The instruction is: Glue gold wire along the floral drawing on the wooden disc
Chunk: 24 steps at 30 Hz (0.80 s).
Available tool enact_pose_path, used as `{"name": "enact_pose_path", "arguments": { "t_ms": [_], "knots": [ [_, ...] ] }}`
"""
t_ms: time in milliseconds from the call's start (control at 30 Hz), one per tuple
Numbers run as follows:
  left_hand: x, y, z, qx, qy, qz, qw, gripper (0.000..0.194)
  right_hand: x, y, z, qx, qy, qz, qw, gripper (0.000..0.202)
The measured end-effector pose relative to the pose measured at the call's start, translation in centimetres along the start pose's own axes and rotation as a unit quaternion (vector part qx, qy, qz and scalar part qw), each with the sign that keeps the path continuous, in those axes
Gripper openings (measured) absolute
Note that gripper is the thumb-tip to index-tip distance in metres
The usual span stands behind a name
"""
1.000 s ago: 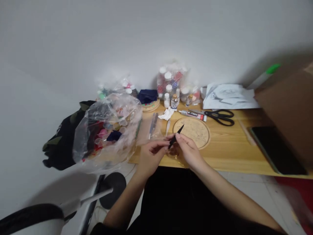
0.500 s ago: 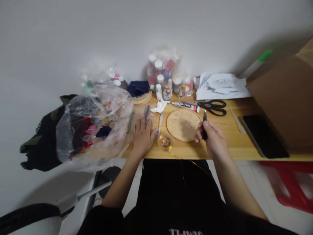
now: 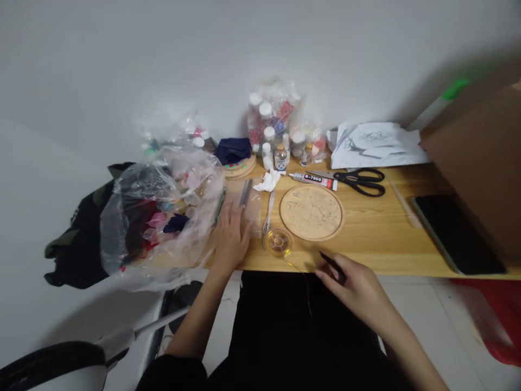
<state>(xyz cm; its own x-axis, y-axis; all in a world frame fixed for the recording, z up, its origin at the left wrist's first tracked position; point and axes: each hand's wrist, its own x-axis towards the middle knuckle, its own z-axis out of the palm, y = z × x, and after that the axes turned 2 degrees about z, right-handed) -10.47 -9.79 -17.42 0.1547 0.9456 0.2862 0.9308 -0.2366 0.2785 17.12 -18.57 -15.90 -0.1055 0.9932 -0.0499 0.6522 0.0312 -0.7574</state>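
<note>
My left hand (image 3: 232, 236) lies palm down, fingers stretched, on a clear plastic sleeve (image 3: 253, 209) with a dark grey strip at its top. Slim black tweezers (image 3: 332, 265) sit between the thumb and fingers of my right hand (image 3: 358, 285), low over the table's front edge, their tip toward the upper left. Beyond them lies a round wooden board (image 3: 312, 213) with fine dark lines drawn on it. Between my hands is a spool of gold wire (image 3: 278, 242), its loose end hanging over the edge. A small pale spatula-like tool (image 3: 270, 210) lies behind the spool.
Behind the board lie a B-7000 glue tube (image 3: 315, 180) and black-handled scissors (image 3: 362, 181). Small bottles (image 3: 280, 157), crumpled tissue (image 3: 267, 180) and printed sheets (image 3: 376, 145) are at the back. A plastic bag (image 3: 163, 217) fills the left; a phone (image 3: 458, 233) and cardboard box (image 3: 480, 163) stand right.
My right hand has moved from the board's right rim down toward the front edge with the tweezers, which now tilt left. My left hand has slid slightly toward me. The view shifted a little.
</note>
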Motion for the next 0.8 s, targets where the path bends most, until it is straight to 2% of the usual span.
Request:
{"name": "enact_pose_path", "arguments": {
  "t_ms": [67,133,267,433,567,667,800],
  "knots": [
    [-0.8,-0.5,-0.4,0.000,0.002,0.034,0.999,0.037,0.2,-0.1,0.7,-0.039,-0.023,-0.038,0.998,0.012],
    [-1.4,-0.8,-0.5,0.005,-0.006,0.055,0.998,0.029,0.7,-0.3,1.4,-0.072,-0.037,-0.084,0.993,0.014],
    [-2.0,-1.0,-0.1,0.017,-0.006,0.063,0.998,0.028,1.6,-0.5,2.7,-0.093,-0.036,-0.149,0.984,0.014],
    [-2.1,-0.7,0.0,0.019,-0.002,0.067,0.998,0.030,1.6,-0.2,3.6,-0.071,-0.042,-0.171,0.982,0.014],
    [-2.2,-0.1,-0.2,0.037,0.014,0.076,0.996,0.043,1.6,-0.1,3.7,-0.046,-0.039,-0.168,0.984,0.014],
    [-2.1,-0.1,0.1,0.038,0.038,0.088,0.995,0.037,1.9,-0.3,3.7,-0.021,-0.032,-0.164,0.986,0.018],
    [-1.5,-0.8,0.6,0.037,0.094,0.061,0.993,0.033,2.2,-0.6,3.4,0.025,-0.027,-0.162,0.986,0.026]
  ]
}}
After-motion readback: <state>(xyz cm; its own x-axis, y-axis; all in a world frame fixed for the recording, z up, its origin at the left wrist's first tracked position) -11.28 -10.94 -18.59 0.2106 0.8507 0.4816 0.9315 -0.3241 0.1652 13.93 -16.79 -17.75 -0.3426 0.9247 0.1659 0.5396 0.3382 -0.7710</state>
